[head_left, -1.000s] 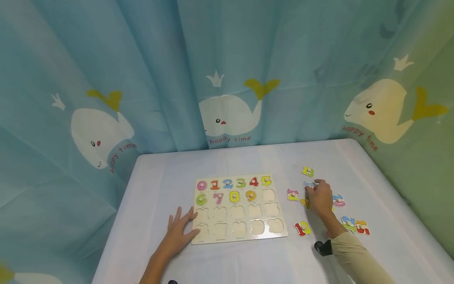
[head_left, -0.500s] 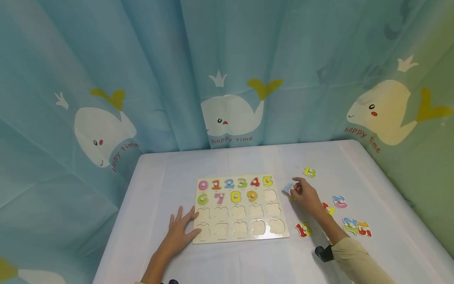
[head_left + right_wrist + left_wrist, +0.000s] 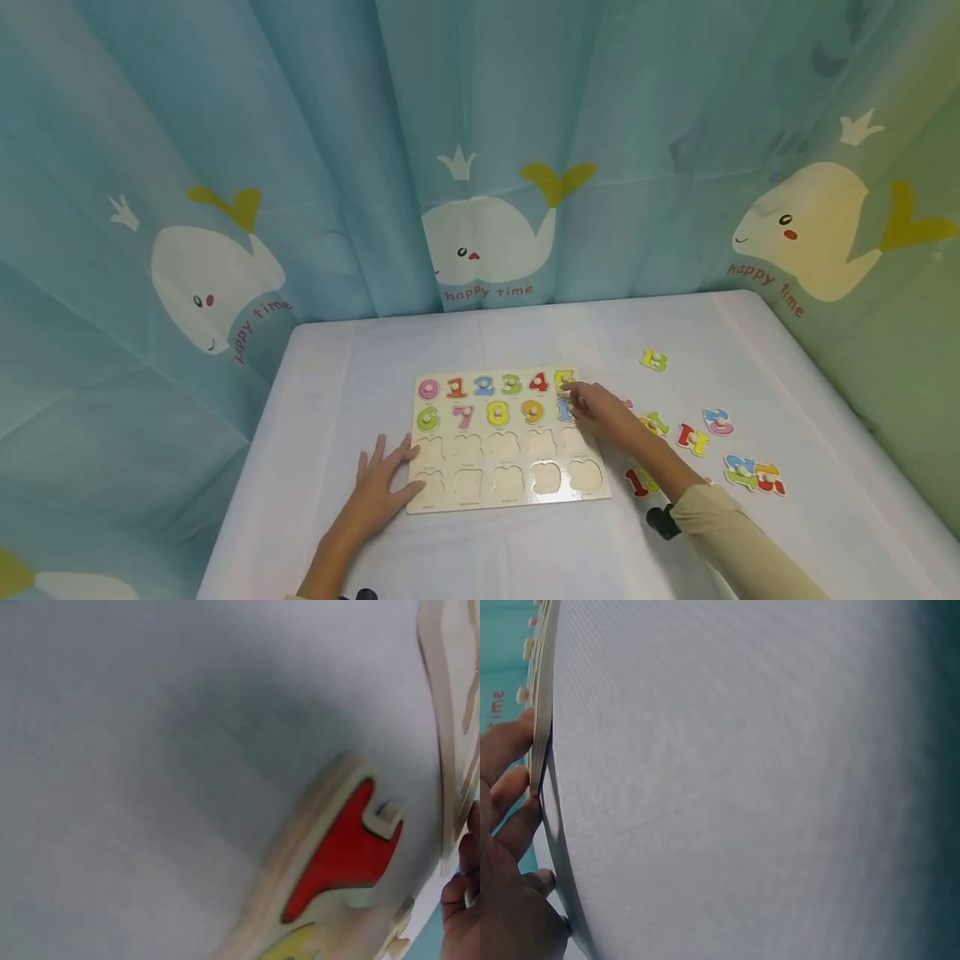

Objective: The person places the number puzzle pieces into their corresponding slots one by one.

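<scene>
A wooden number puzzle board (image 3: pixel 447 508) lies mid-table, with knobbed pieces 0 to 9 in its top two rows. My left hand (image 3: pixel 375 487) rests at its left edge, fingers spread, the thumb and a fingertip on the board. In the left wrist view, fingers (image 3: pixel 510 787) touch the board's edge. My right hand (image 3: pixel 609 417) pinches a blue number piece (image 3: pixel 563 410) at the right-end recess of the second row. A "1" shows on that piece; the rest hides behind my fingers. Whether it sits fully in the recess I cannot tell.
Right of the board lie several loose number pieces: a yellow-green 13 (image 3: pixel 654 360), a red-yellow piece (image 3: pixel 692 440), a blue-pink piece (image 3: pixel 717 422), and an overlapping pair (image 3: pixel 755 476). Another red-yellow piece (image 3: pixel 337 859) looms close in the right wrist view. A whale-print curtain (image 3: pixel 330 208) hangs behind.
My right hand has carried the blue number piece left from the loose pieces to the board's second row. The left hand stays at the board's left edge.
</scene>
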### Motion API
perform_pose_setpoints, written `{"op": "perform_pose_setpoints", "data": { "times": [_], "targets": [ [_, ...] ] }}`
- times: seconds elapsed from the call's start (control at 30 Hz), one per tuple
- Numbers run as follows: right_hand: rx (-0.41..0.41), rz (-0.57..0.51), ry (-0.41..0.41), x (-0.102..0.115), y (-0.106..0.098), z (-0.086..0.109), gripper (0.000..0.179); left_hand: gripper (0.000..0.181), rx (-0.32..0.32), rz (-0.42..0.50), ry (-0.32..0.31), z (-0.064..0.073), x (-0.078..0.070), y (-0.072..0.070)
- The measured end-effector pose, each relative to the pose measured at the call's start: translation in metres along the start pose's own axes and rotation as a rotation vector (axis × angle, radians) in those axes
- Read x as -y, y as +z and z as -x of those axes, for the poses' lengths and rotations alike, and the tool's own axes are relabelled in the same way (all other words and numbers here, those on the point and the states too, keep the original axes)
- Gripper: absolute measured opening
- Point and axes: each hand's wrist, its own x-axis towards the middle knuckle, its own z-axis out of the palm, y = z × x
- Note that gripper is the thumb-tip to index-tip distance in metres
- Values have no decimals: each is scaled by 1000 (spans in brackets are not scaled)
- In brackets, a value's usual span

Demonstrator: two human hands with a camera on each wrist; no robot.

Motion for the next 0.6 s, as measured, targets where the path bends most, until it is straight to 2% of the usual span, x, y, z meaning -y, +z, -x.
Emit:
{"op": "perform_pose_setpoints", "data": {
  "times": [0.17,0.3,0.43,0.6],
  "targets": [
    [5,29,-2,3,3,-1,39,52,-7,9,9,1,1,-1],
    [-13,5,34,-1,0,8,43,51,0,10,3,0,1,0],
    [-85,-6,87,-17,-13,32,40,51,6,9,5,0,1,1],
    [-180,11,99,-48,-41,73,35,54,4,-5,5,-1,0,0]
  ]
}}
